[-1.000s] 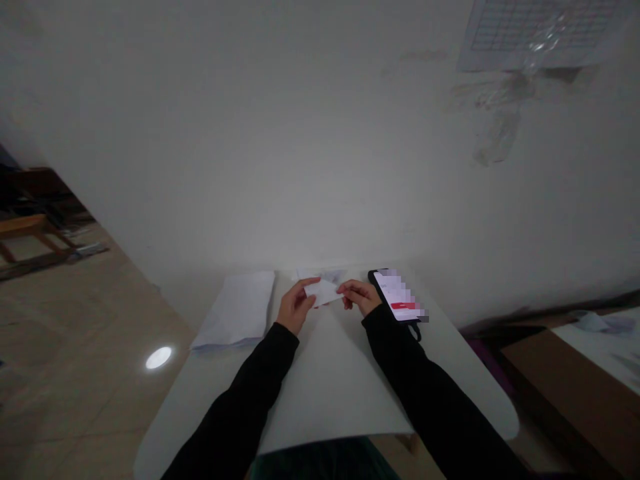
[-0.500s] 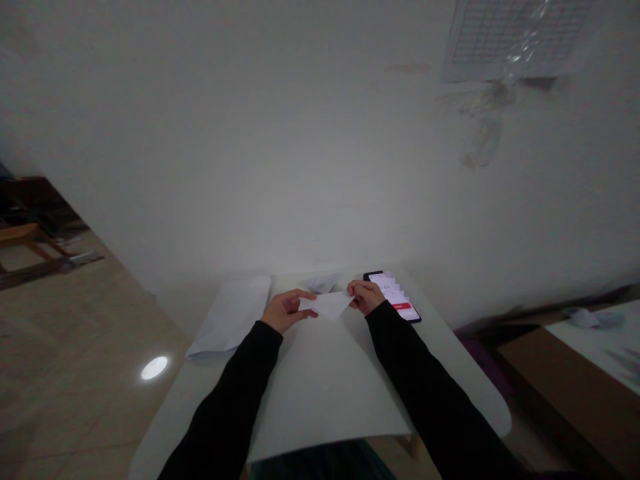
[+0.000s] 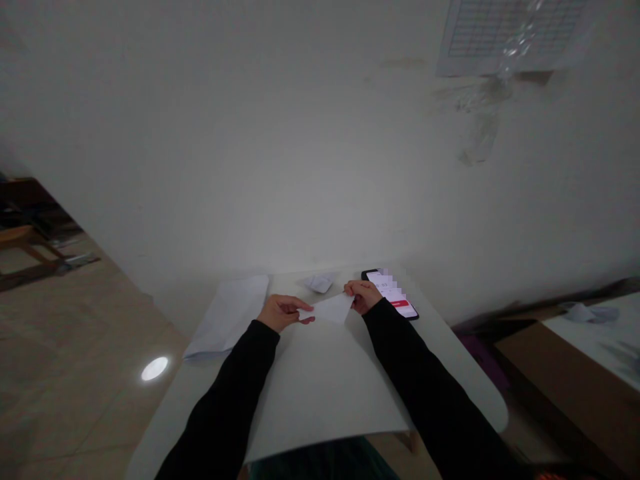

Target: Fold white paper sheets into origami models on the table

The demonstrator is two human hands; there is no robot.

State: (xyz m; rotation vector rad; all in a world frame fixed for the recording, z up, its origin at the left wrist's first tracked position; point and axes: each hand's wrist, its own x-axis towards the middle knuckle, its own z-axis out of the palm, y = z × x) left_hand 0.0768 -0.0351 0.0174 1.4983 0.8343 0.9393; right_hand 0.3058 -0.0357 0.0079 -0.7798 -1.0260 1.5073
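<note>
A pale wall (image 3: 250, 133) rises behind a white desk (image 3: 330, 393) with rounded near corners. A stack of white paper (image 3: 230, 313) lies on the desk's left side, and a phone (image 3: 399, 303) with a lit screen rests at far right. Between them, the left hand (image 3: 281, 313) and right hand (image 3: 366, 297) hold a folded white paper (image 3: 334, 309), the left fingers pinching its left end, the right fingers gripping its right end. Just beyond sits a smaller folded piece (image 3: 319, 284).
</note>
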